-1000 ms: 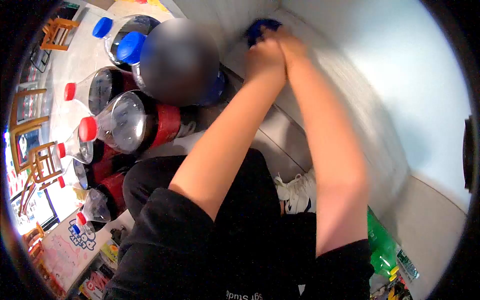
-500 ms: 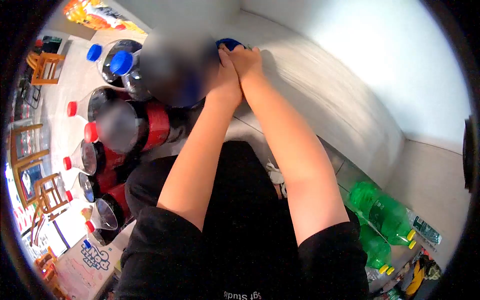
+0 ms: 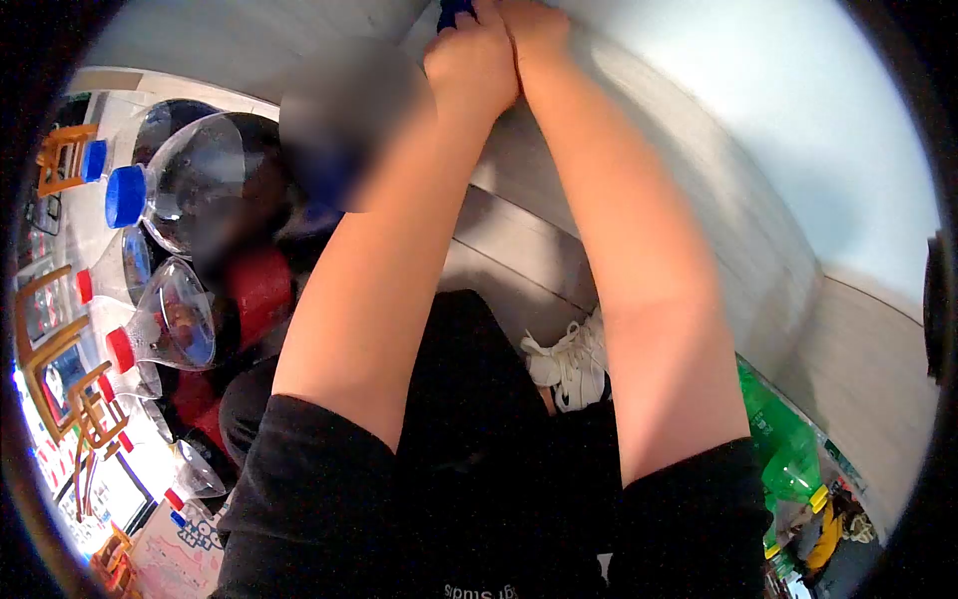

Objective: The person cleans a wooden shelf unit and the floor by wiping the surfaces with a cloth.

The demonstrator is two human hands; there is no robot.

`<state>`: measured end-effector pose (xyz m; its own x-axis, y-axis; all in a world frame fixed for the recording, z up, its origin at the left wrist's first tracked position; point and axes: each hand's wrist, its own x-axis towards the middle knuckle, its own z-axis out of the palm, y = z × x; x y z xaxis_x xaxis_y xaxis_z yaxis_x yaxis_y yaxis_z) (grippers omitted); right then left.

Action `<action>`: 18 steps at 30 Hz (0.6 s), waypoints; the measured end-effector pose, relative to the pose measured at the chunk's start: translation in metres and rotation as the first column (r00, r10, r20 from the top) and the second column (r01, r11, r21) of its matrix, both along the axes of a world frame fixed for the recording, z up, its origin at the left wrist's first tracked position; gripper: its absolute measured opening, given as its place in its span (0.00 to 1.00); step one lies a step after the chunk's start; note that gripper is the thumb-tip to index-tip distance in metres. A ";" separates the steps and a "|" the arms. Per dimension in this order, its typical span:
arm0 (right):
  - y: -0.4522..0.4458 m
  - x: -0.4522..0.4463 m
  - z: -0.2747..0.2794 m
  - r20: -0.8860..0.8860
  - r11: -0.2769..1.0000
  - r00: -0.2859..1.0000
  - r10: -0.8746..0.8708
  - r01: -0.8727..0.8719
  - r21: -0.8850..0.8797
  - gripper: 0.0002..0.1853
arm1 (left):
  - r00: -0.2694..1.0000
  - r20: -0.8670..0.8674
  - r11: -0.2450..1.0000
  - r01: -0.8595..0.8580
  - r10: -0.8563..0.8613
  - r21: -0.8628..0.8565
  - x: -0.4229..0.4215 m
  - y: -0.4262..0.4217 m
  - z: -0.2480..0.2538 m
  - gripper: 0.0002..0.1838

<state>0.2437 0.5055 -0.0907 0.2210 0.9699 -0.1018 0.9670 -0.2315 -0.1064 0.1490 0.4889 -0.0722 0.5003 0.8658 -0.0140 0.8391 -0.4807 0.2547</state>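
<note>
Covering part of a dark blue thing with the left hand, at the top edge of the view, near the meeting of two pale panels. Too cropped to identify. Bending the left fingers over it, close together; cannot tell whether pinching or merely pressing. Holding the right hand just beside the left, seemingly touching near the wrist, with fingers mostly cut off by the frame; cannot tell whether spread or closed. Visible between the bare forearms: grey floor, a white laced shoe and, nearer the body, black clothing. To the left of the left arm: blue-capped bottles and, nearer the body, red-capped bottles with red labels. Farther left: wooden chairs. To the right, beyond the right sleeve: green bottles with yellow caps.
</note>
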 end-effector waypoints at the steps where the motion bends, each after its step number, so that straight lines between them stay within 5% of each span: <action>1: -0.006 -0.002 0.005 0.021 0.999 1.000 0.003 -0.004 0.034 0.23 | 1.000 0.007 1.000 0.015 -0.015 0.025 0.001 0.000 -0.001 0.26; 2: -0.010 -0.006 0.010 0.041 0.997 0.999 0.007 -0.010 0.071 0.22 | 1.000 0.008 1.000 0.011 -0.012 0.022 0.000 -0.003 -0.005 0.26; 4: 0.007 0.022 -0.047 0.050 0.983 0.998 0.037 -0.046 0.180 0.21 | 1.000 -0.009 0.992 0.022 -0.021 0.123 -0.003 -0.006 -0.012 0.47; 8: -0.045 -0.005 -0.032 0.008 0.941 1.000 -0.020 0.016 0.338 0.22 | 0.987 -0.105 0.991 0.130 -0.125 0.039 -0.022 -0.036 0.009 0.51; 11: -0.099 -0.028 0.002 -0.024 0.970 0.997 -0.070 0.073 0.233 0.16 | 0.962 -0.170 0.976 0.198 -0.212 -0.093 -0.036 -0.070 0.028 0.52; 18: -0.192 -0.061 0.017 -0.042 0.990 0.998 -0.041 0.046 0.136 0.18 | 0.976 0.114 0.965 0.203 -0.186 -0.164 -0.072 -0.125 0.031 0.28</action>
